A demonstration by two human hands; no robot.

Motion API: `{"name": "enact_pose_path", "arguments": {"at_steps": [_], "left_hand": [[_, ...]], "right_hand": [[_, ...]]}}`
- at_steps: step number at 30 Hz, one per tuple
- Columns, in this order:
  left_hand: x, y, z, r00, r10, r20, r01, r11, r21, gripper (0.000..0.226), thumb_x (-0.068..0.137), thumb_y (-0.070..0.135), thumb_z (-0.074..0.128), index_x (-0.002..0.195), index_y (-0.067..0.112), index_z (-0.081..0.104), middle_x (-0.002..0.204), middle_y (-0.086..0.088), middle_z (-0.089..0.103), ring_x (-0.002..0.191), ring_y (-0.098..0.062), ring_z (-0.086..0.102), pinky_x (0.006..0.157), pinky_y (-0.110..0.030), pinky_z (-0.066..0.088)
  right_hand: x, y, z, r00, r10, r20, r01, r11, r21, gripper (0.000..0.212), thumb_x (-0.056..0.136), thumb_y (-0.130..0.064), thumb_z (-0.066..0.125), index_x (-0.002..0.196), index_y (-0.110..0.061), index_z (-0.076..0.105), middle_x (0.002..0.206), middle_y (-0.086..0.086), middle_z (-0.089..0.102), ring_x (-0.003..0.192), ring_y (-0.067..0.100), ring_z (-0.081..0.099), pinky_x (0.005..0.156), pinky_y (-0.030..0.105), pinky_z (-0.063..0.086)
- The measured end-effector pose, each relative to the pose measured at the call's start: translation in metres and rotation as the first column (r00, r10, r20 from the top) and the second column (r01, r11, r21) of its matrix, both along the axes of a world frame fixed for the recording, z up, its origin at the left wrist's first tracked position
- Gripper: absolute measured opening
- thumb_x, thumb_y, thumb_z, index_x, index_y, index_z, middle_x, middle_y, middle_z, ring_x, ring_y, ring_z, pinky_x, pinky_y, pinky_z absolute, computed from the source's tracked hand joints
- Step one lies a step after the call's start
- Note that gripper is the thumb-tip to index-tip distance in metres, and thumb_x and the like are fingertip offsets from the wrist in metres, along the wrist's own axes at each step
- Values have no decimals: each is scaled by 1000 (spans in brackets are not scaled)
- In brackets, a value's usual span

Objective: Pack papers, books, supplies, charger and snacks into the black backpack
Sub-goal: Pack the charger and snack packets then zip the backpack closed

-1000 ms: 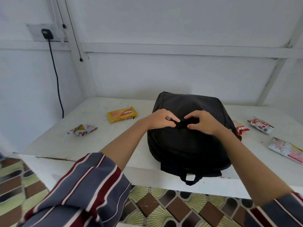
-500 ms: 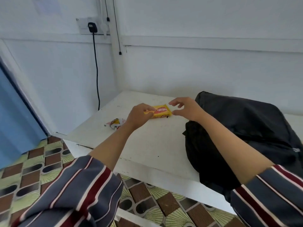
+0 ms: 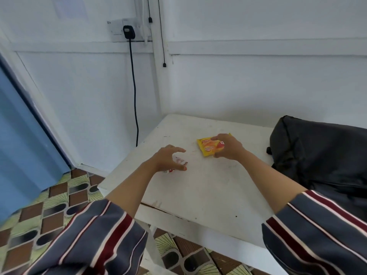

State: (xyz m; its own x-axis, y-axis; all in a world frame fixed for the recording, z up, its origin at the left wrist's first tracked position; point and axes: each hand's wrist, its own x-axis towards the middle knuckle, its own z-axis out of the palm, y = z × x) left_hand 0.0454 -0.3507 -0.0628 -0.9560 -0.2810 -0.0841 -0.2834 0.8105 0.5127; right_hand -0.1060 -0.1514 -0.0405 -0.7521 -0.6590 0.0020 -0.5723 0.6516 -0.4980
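A white painted table (image 3: 198, 195) is placed in the corner, and a dark crack is seen along its near edge. A black backpack (image 3: 321, 155) is laid on its right side. A yellow biscuit packet (image 3: 208, 148) is seen near the middle; whether it touches the top cannot be told. A small red-and-white snack wrapper (image 3: 178, 160) is laid left of it, apart.

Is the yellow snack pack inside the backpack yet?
No, the right hand grips the yellow snack pack outside the backpack, over the table.
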Motion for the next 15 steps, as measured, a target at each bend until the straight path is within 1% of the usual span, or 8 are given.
{"name": "enact_pose_path", "arguments": {"at_steps": [3,5,7,8,10,11,13,15], "left_hand": [[-2,-7,-5,999,-52,17,50,995,88,51,68,31,81,114,28,61,118,-1,51,112,-16,48,94,-28,41],[-4,-9,-8,998,-53,-33,57,991,121,41,69,20,80,108,24,65,111,-2,53,99,-17,54,76,-24,49],[-6,-9,-8,996,-45,-80,57,987,150,38,70,13,77,105,21,67,106,-2,52,87,-15,56,57,-21,51],[-8,-9,-8,995,-47,-93,61,987,149,37,70,12,76,105,21,67,105,-2,53,86,-14,56,54,-20,50],[-13,-9,-8,993,-66,-101,77,990,117,37,70,12,75,104,23,67,106,-2,54,91,-15,55,60,-22,51],[-16,-9,-7,992,-76,-100,86,991,103,37,70,13,75,104,24,67,105,0,54,92,-14,55,62,-21,51],[-23,-7,-6,992,-80,-99,91,989,116,38,70,11,74,105,23,67,103,1,52,88,-12,53,56,-16,47],[-30,-5,-5,992,-78,-99,90,989,118,38,71,10,73,106,22,67,104,1,52,87,-11,53,53,-10,45]], "right_hand": [[-13,-5,-2,999,51,-5,-50,992,115,70,74,-16,72,136,-32,44,151,-4,29,138,16,28,106,29,25],[-21,-7,-3,997,76,-13,-72,979,191,72,75,-18,71,138,-35,40,153,-5,25,140,14,23,111,32,20],[-28,-9,-6,996,89,-16,-82,961,264,75,75,-22,69,141,-36,35,154,-5,22,142,15,19,114,35,14],[-31,-10,-8,996,87,6,-85,958,275,76,75,-23,69,141,-36,34,154,-5,22,142,15,19,114,36,14],[-35,-10,-12,996,80,41,-88,962,259,76,74,-25,70,140,-37,35,152,-5,27,139,17,25,112,35,20],[-36,-10,-12,996,88,26,-92,961,259,74,73,-26,71,139,-37,38,149,-5,31,136,18,29,109,34,24],[-35,-10,-9,994,104,-24,-93,953,289,68,70,-26,73,132,-39,46,139,-4,38,127,20,36,101,35,27],[-34,-9,-1,992,124,-22,-109,934,340,64,66,-28,77,124,-38,51,131,-2,42,122,21,39,98,37,26]]}}
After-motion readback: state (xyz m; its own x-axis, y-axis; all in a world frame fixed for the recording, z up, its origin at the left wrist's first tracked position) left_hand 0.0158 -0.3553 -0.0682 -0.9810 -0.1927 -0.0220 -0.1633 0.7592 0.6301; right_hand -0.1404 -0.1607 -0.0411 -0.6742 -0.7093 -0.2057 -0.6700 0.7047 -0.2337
